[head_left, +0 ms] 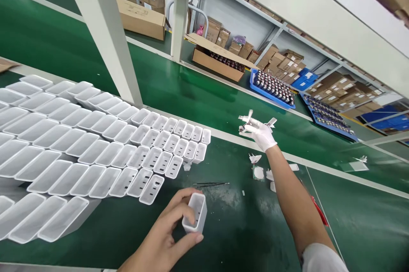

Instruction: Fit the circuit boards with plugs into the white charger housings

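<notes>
Curling its thumb and fingers nearly closed, the person's bare left hand (166,231) held an open white casing (201,219), which was just on the near side of the black tweezers (211,184). Beyond the tweezers and to their right, the gloved right hand (259,132) had its fingers partly bent about small white parts (249,115); whether it gripped them could not be told. Right of the tweezers lay a white disc (258,173); left stood rows of white casings (110,126). Well beyond the tweezers were blue trays (271,96) and cardboard cartons (145,21).
</notes>
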The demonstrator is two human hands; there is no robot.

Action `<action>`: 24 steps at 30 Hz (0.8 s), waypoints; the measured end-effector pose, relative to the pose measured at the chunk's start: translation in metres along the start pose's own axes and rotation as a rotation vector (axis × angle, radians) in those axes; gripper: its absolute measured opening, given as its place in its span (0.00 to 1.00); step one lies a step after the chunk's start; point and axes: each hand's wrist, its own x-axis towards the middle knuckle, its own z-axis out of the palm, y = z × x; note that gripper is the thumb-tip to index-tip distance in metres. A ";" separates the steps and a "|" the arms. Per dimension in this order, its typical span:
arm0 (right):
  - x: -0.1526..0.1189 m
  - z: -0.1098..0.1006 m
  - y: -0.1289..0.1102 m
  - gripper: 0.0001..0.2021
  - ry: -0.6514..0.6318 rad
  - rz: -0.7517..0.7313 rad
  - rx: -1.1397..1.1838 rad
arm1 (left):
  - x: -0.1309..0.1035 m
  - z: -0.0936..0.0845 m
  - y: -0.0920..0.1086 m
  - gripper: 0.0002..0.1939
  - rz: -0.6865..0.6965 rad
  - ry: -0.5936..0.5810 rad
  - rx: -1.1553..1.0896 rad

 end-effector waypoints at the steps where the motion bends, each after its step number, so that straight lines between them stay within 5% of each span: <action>1: -0.013 0.003 -0.001 0.25 0.004 -0.003 0.098 | 0.006 0.001 -0.001 0.08 -0.023 -0.014 -0.075; 6: -0.077 0.032 -0.003 0.23 0.027 0.014 0.441 | 0.035 0.014 0.005 0.36 -0.132 -0.041 -0.181; 9: -0.103 0.046 -0.010 0.23 -0.034 0.075 0.588 | 0.045 0.022 0.013 0.33 -0.150 -0.096 -0.122; 14: -0.121 0.058 -0.029 0.45 -0.091 0.085 0.836 | 0.056 0.029 0.019 0.27 -0.071 -0.060 -0.145; 17: -0.122 0.058 -0.036 0.43 -0.077 0.072 0.888 | 0.060 0.032 0.016 0.27 -0.046 -0.016 -0.126; 24: -0.133 0.046 -0.044 0.43 -0.415 0.041 1.000 | 0.066 0.035 0.011 0.29 -0.011 -0.033 -0.103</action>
